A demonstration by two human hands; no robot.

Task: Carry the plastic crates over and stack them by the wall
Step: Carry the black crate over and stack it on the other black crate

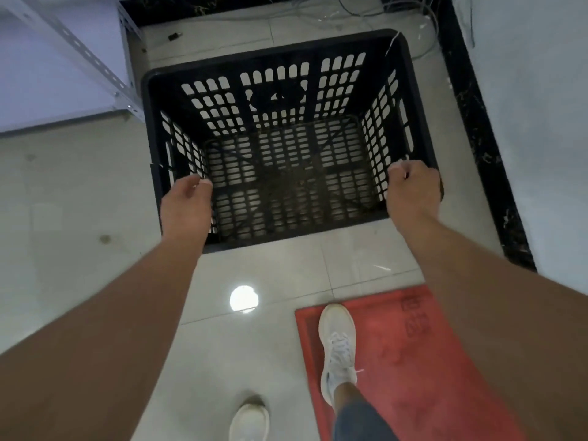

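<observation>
Two hands carried one load here: you held the black plastic crate (288, 138) out in front of you at twelve o'clock, open side up and empty, each hand closed over a side rim near the corners closest to you. That matched hold on opposite walls probably kept the crate level and let you look straight down through it as you walked. It hung over pale floor tiles (95, 202), with the dark skirting and the white wall (547, 122) at about two o'clock and a grey slotted-angle shelf frame (127, 87) at ten o'clock, so you were likely lining it up for the corner between them. Whether its base was already touching the floor I could not tell; the perforated bottom showed tile through every slot. Your right foot was on a red mat (413, 361) at five o'clock. Your left hand (187, 206) was curled over the left wall, thumb tip on the inner face, fingers hidden outside. Your right hand (412, 189) was clenched on the right rim, its fingers also out of sight. No other crate showed, so the stack itself was not in view. Loose cables (410, 14) lay along the skirting at one o'clock, too thin to trace.
</observation>
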